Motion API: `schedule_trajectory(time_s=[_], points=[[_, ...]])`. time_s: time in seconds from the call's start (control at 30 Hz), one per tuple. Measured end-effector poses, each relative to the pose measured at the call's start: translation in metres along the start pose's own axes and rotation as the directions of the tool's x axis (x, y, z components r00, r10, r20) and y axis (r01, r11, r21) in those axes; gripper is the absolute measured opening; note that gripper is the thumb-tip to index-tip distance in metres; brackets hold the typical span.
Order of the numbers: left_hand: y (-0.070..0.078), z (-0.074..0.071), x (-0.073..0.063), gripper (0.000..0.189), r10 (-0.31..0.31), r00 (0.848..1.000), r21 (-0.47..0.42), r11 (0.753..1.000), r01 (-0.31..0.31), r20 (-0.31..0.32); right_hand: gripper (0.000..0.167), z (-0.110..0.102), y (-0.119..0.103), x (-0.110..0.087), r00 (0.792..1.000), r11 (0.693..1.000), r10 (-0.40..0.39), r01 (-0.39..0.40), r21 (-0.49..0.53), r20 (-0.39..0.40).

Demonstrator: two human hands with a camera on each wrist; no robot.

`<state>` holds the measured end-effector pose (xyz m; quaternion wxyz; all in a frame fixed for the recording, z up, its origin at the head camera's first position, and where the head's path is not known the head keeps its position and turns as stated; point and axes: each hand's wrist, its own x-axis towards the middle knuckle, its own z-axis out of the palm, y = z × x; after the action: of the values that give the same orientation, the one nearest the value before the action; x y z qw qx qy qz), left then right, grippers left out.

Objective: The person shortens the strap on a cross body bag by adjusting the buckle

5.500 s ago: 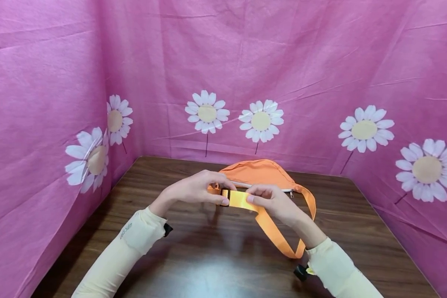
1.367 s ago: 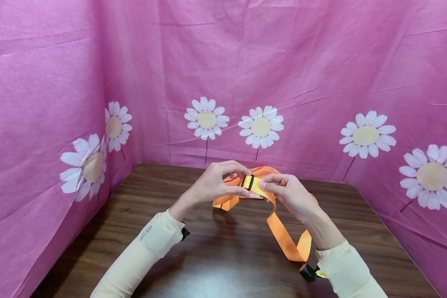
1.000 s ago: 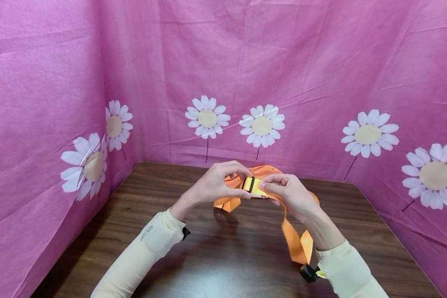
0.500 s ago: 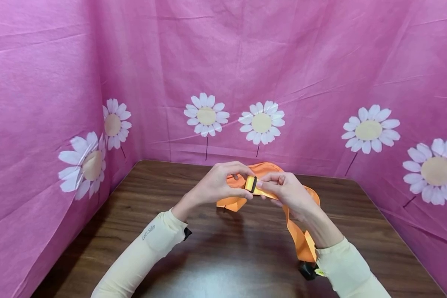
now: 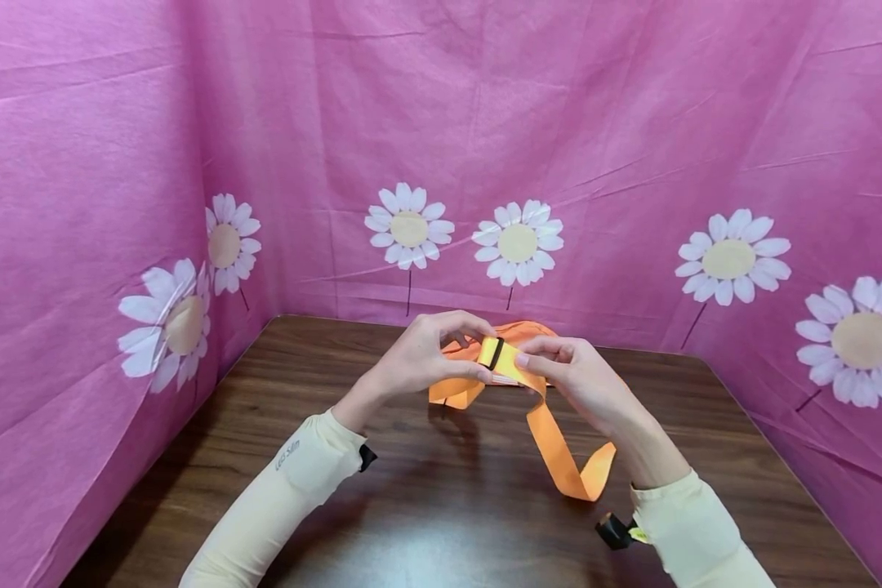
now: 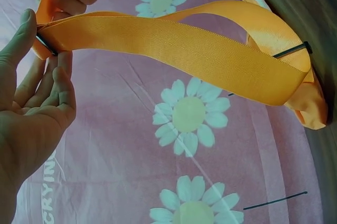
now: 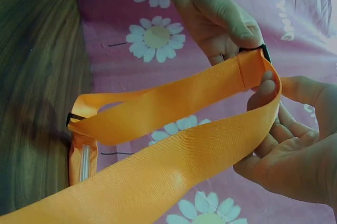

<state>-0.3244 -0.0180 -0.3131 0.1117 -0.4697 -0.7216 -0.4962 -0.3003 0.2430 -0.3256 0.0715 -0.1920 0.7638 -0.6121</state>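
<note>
An orange waist bag (image 5: 525,330) is at the back of the table, mostly behind the hands in the head view. My left hand (image 5: 420,357) pinches a black slide buckle (image 5: 496,354) by its two edges, thumb below and fingers above. Close to its right, my right hand (image 5: 579,382) pinches the orange strap (image 5: 532,378) between thumb and fingers. From there the strap hangs in a loop toward the table. In the left wrist view, doubled webbing (image 6: 158,40) runs from the held buckle to a second black slider (image 6: 290,51) near the bag.
A dark wooden table (image 5: 412,506) lies under the hands. Pink cloth (image 5: 595,98) with white daisies walls it at the back and sides. The bag's zipper (image 7: 84,163) shows in the right wrist view. Black wrist devices (image 5: 613,531) sit at both cuffs.
Since the earliest frame, both hands have moved right with the buckle, and the bag has drawn in behind them. Over the last half second, the hanging strap loop has swung left, away from the right wrist.
</note>
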Motion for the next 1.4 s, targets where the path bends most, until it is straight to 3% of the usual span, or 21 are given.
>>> schedule_trajectory(time_s=[0.23,0.5,0.8,1.0,1.4], points=[[0.012,-0.003,-0.002,0.046,-0.06,0.998,-0.044,0.997,0.06,0.006,0.031,-0.002,0.0,-0.002,1.0,1.0,0.022,-0.022,0.002,-0.017],[0.01,-0.001,-0.001,0.045,-0.038,0.998,-0.063,0.997,0.041,0.046,0.029,0.004,0.002,0.0,1.0,0.998,0.004,-0.004,0.063,0.005],[-0.022,0.006,0.0,0.049,-0.014,0.997,0.002,1.0,0.014,0.078,0.03,0.006,0.0,-0.001,1.0,0.995,0.022,-0.024,0.094,0.018],[-0.024,0.004,0.0,0.047,0.019,0.998,-0.012,1.0,-0.019,0.06,0.03,0.007,0.001,0.001,0.999,0.993,0.035,-0.037,0.112,0.027],[-0.025,-0.005,-0.001,0.046,0.014,1.0,-0.068,0.998,-0.013,0.022,0.025,-0.002,0.01,0.004,0.996,0.987,-0.041,0.029,0.159,0.077]])
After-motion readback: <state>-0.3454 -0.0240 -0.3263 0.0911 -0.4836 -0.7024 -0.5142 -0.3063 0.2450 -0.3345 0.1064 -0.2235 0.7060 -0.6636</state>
